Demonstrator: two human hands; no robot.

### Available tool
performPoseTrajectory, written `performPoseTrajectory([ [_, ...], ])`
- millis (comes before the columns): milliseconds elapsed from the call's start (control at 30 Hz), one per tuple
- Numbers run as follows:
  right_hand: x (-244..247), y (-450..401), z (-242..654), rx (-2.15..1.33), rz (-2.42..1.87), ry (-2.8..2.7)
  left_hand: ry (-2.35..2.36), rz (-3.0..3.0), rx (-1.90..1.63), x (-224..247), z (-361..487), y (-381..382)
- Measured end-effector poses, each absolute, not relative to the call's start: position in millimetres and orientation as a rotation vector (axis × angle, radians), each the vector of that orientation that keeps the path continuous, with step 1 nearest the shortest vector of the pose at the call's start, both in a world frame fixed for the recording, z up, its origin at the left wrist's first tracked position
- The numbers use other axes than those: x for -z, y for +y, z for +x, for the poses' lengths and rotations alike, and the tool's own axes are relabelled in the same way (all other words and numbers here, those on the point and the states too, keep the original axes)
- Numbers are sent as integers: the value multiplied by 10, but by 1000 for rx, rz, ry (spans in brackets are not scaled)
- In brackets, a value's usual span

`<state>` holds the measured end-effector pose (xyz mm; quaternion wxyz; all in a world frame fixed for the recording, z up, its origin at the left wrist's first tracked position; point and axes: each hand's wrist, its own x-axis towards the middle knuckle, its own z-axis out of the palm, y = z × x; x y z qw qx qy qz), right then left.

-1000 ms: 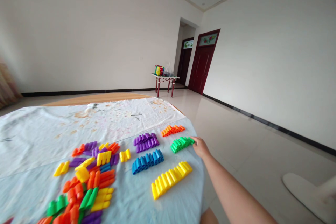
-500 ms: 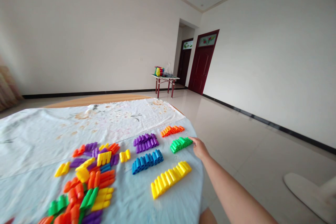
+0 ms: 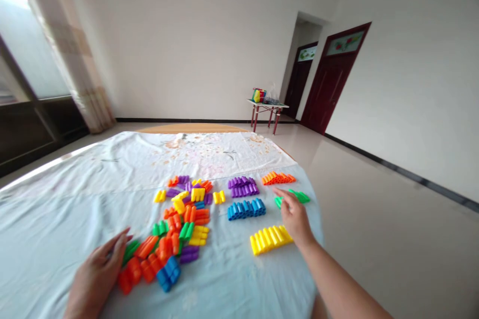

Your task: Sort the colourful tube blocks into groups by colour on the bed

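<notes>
My right hand (image 3: 295, 217) is over the right side of the table, fingers apart and holding nothing, partly covering the green pieces (image 3: 302, 196). Around it lie grouped orange pieces (image 3: 279, 178), purple pieces (image 3: 244, 187), blue pieces (image 3: 247, 209) and a row of yellow pieces (image 3: 270, 239). At the lower left, my left hand (image 3: 98, 271) rests beside a green piece (image 3: 130, 251) at the edge of a mixed pile of coloured pieces (image 3: 164, 249); whether its fingers grip that piece is unclear.
A pale floral cloth (image 3: 217, 279) covers the round table. Beyond it stand a small table (image 3: 267, 105) with bags on it, a dark red door (image 3: 337, 77) and, at the left, a curtain (image 3: 84, 75) by a window.
The view has turned left. My left hand has come into view beside the mixed pile. My right hand has moved from the right end of the green pieces to their near left side.
</notes>
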<state>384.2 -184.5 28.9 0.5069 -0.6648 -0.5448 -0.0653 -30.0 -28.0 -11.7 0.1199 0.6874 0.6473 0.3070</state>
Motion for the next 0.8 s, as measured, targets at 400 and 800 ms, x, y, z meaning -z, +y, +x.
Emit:
performPoseTrajectory([
  [400, 252, -1471, 2153, -162, -1486, -1569, 1799, 1937, -883, 117, -330, -335],
  [800, 269, -1457, 2177, -123, -1545, -1719, 1793, 1933, -861, 157, -340, -305],
])
